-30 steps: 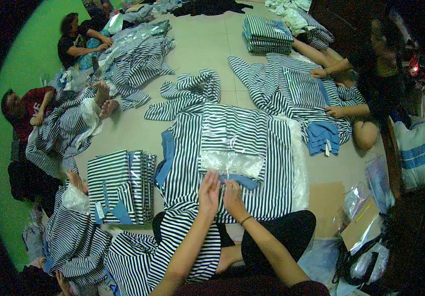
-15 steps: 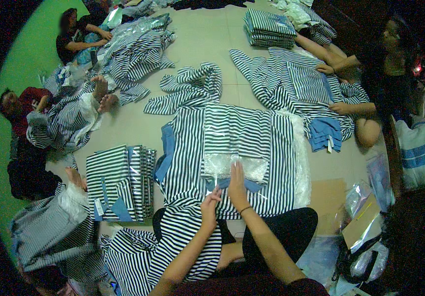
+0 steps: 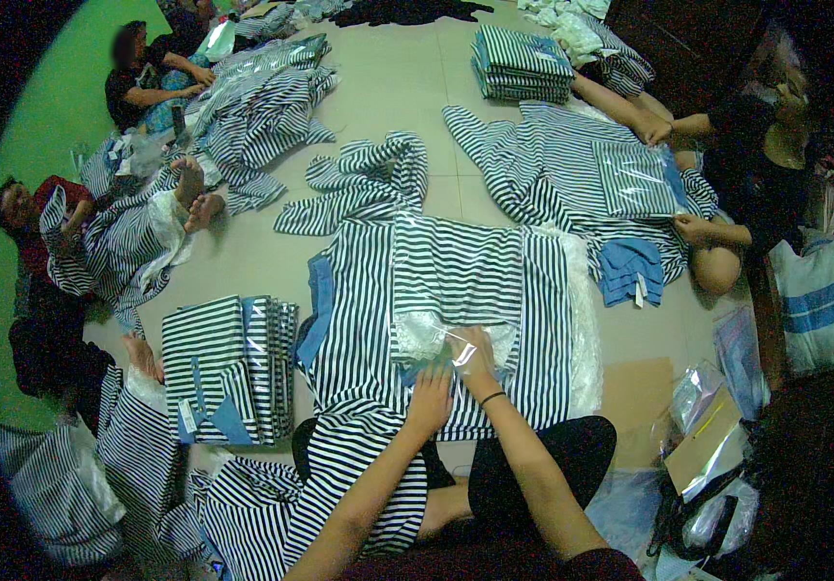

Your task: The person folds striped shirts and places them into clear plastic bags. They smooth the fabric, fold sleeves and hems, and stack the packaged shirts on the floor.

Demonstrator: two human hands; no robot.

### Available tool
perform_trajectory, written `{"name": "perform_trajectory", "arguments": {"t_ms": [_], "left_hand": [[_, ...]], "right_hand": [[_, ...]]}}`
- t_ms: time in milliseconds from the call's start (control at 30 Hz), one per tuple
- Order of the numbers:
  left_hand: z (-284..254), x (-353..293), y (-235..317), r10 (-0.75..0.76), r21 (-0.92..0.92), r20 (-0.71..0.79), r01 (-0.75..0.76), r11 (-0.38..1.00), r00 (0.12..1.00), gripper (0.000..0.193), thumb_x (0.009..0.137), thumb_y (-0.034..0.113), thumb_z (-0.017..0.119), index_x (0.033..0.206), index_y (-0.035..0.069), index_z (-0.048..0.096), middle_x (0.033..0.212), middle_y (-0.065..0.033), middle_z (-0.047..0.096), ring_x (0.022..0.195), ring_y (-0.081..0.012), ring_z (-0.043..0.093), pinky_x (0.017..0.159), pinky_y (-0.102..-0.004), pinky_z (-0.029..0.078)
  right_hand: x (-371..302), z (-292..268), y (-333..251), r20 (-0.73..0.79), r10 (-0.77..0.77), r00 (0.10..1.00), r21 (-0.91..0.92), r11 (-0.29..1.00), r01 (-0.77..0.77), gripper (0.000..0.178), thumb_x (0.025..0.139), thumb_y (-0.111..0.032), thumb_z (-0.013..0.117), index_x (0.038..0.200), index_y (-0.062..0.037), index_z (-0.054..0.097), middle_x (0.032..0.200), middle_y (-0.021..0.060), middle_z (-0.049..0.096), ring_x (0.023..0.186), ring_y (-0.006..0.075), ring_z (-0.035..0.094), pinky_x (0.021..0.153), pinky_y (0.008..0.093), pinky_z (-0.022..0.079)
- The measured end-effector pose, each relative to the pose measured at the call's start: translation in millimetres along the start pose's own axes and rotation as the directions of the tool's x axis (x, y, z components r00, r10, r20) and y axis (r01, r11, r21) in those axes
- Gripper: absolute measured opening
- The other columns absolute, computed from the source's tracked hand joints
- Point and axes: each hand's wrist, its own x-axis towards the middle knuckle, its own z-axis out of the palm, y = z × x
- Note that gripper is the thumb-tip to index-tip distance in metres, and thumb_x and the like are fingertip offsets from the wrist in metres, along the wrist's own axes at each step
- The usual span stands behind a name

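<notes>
In front of my crossed legs lies a folded black-and-white striped shirt in a clear plastic bag, with white lace and blue cloth at its near end. Spread beneath it is a larger striped garment with lace along its right side. My left hand rests flat on the bag's near end, fingers stretched out. Just right of it, my right hand has bent fingers gripping the near end of the plastic, and shiny film crosses the fingers.
At my left stands a stack of bagged striped shirts. A co-worker at the right handles another bagged shirt; a further stack lies beyond. Loose striped garments lie ahead. Cardboard and plastic bags are at my right.
My left hand has gone from touching near the right wrist to lying flat on the bag. My right hand's straight fingers have bent onto the plastic. The co-worker's bagged shirt has shifted right.
</notes>
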Motion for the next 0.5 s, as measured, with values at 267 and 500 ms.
{"name": "perform_trajectory", "arguments": {"t_ms": [267,500], "left_hand": [[-2,-1,1,-0.014,0.016,0.034,0.014,1.0,0.999,0.049,0.071,0.015,0.047,0.115,-0.003,0.038,0.116,-0.0189,0.04,0.11,-0.0309,0.035,0.095,-0.042,0.023],[1,-24,13,0.125,0.088,0.138,-0.138,0.987,0.983,0.043,0.072,0.016,0.048,0.111,-0.003,0.042,0.117,-0.0195,0.041,0.113,-0.03,0.034,0.094,-0.04,0.026]], "right_hand": [[-22,11,8,-0.121,-0.061,0.991,0.174,0.981,0.082,0.023,0.069,-0.012,0.051,0.09,-0.0041,0.056,0.097,0.0146,0.053,0.088,0.0298,0.048,0.078,0.0387,0.038],[-24,31,12,0.11,-0.106,0.988,-0.104,0.988,0.118,0.029,0.072,-0.012,0.046,0.099,-0.004,0.051,0.117,0.0143,0.043,0.104,0.0307,0.043,0.086,0.0373,0.037]]}}
